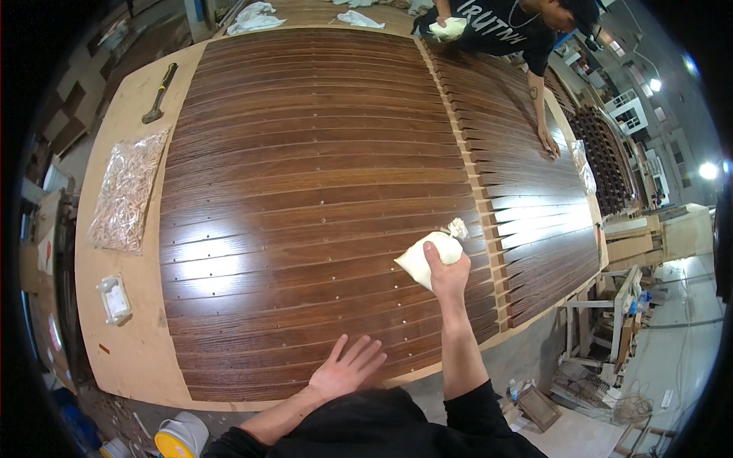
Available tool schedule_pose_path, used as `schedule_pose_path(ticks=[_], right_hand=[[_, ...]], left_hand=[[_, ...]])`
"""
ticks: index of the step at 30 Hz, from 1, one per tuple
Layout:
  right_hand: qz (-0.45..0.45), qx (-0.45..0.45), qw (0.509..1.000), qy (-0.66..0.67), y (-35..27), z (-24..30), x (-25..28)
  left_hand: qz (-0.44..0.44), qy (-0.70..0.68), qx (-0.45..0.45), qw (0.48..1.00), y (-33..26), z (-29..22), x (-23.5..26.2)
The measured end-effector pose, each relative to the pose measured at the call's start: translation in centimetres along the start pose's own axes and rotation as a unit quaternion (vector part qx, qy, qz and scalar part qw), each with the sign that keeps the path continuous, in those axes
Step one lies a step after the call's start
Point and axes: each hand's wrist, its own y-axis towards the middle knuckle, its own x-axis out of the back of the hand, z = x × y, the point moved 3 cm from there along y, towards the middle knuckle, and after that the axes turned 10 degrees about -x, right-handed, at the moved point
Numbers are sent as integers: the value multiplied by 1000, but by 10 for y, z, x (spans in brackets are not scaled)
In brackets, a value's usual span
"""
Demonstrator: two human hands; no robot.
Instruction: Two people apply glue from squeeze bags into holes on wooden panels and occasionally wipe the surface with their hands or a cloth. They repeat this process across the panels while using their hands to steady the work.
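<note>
My right hand [449,271] is wrapped round a soft piping bag [417,263] filled with a cream-coloured paste. The bag's knotted end [457,228] sticks out beyond my fist, and its pointed tip faces left, over the dark brown wooden slats [305,168]. Small pale dabs and holes run in rows along the slats, several of them just below the bag. With fingers spread, my left hand [347,369] rests on the slats near the close edge and holds nothing.
A hammer [159,95], a bag of wooden dowels [130,191] and a small white tray [115,300] lie on the left border board. Across the panel a co-worker [504,30] leans over, holding a similar bag [448,29]. A white bucket [182,435] stands below left.
</note>
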Motion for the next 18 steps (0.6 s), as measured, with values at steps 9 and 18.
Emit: schedule_pose_path(ticks=[9, 18], right_hand=[[0, -2, 999, -32, 18, 2, -17], [1, 0, 998, -66, 19, 0, -21]], left_hand=[[-22, -67, 11, 997, 0, 1, 4], [-46, -43, 9, 998, 1, 1, 2]])
